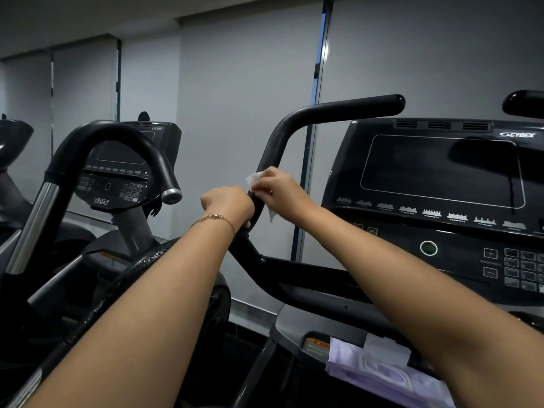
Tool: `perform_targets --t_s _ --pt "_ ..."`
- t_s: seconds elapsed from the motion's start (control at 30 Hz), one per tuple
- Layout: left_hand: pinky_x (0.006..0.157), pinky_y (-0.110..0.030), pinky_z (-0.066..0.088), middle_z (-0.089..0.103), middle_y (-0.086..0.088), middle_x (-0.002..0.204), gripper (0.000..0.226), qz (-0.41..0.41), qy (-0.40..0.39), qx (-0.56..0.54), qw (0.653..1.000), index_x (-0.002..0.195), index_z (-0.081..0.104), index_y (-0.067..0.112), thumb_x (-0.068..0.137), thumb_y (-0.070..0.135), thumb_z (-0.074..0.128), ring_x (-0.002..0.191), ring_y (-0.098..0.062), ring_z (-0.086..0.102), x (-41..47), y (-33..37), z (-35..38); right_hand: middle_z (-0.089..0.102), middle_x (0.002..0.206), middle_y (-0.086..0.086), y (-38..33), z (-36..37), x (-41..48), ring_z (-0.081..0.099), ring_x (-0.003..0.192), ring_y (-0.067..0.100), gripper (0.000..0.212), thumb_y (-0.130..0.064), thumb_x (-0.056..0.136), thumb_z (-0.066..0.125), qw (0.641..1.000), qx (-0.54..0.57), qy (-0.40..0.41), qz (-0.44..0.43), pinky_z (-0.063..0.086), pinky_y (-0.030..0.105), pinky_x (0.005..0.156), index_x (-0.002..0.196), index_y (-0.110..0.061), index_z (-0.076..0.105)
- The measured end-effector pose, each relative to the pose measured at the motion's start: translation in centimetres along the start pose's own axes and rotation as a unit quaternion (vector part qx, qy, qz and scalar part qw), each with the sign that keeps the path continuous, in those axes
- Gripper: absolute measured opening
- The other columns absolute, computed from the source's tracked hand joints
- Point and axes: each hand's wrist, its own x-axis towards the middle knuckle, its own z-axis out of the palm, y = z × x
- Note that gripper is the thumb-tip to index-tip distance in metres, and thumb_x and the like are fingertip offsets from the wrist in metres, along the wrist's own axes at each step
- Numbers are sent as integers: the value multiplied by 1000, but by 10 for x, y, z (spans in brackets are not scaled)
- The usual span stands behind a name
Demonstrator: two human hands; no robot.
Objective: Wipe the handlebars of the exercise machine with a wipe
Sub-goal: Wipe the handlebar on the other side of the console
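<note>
A black handlebar (pixel 297 125) rises from the machine's frame in the middle of the view and bends right at its top. My left hand (pixel 228 203) is closed around its lower shaft; a thin gold bracelet is on that wrist. Just above and to the right, my right hand (pixel 279 189) presses a crumpled white wipe (pixel 253 179) against the bar, with a corner of the wipe hanging below the hand. The bar's upper curve and horizontal end are uncovered.
The machine's black console (pixel 441 178) with a dark screen and keypad stands at the right. A lilac pack of wipes (pixel 382 375) lies on the shelf at the bottom right. Another exercise machine (pixel 117 172) with a curved handlebar (pixel 103 134) stands at the left. Grey blinds cover the wall behind.
</note>
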Motion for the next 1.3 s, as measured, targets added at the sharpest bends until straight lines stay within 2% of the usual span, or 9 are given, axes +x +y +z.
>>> perform_targets --t_s 0.13,0.3,0.43,0.5,0.6,0.77,0.93,1.17,1.3 --pt "72 -28 32 52 -1 95 22 5 5 3 1000 105 54 20 87 27 65 110 -21 54 1 -2 1 39 129 7 14 -7 5 41 114 24 36 -13 91 55 983 -119 -125 -66 42 36 94 125 -24 59" --pt "73 -30 32 57 -3 108 37 0 4 23 1000 116 54 16 85 32 67 111 -21 54 4 -3 2 44 104 4 12 -5 8 43 89 14 28 -19 94 48 994 -66 -87 -6 38 28 78 118 -10 60" --pt "73 -30 33 57 -4 111 40 1 12 25 1000 119 53 16 85 32 67 112 -22 54 4 -3 2 47 88 -1 7 3 1 43 77 13 13 -16 90 55 987 -127 -77 -65 33 28 72 77 -21 55" --pt "72 -30 33 55 -4 105 39 -1 10 23 1000 119 53 15 86 32 66 111 -22 54 3 -2 3 40 101 0 6 0 7 39 90 14 35 -4 93 46 993 -65 -92 -31 33 24 81 82 -37 53" --pt "71 -30 33 48 -4 94 39 -1 6 20 1000 119 52 15 87 33 65 104 -22 53 1 -2 2 36 104 1 5 8 -1 36 91 15 30 -2 92 43 996 -66 -65 -18 34 27 84 112 -12 64" --pt "74 -30 33 57 -6 114 40 17 21 42 999 122 51 15 88 31 64 115 -24 53 -1 -3 3 48 78 -4 9 11 -6 41 65 11 16 -28 84 59 983 -151 -14 -107 31 29 64 83 -15 51" --pt "76 -29 36 56 -5 121 38 24 31 45 998 125 51 17 90 26 62 116 -23 52 -5 -1 0 46 103 12 7 23 -12 43 90 27 28 -3 87 55 978 -174 -20 -117 47 41 69 111 -16 62" --pt "79 -27 36 55 -3 126 39 25 27 26 999 124 51 17 88 26 63 120 -22 50 -6 -2 1 44 113 14 24 -6 19 42 98 29 39 2 90 47 963 -237 -23 -128 45 42 83 123 -16 56" --pt "65 -24 33 60 1 98 24 24 6 13 1000 111 57 19 88 23 63 101 -21 54 -3 -2 -3 40 123 16 32 -32 51 42 105 34 42 3 92 41 952 -298 14 -74 43 42 90 130 -13 48"
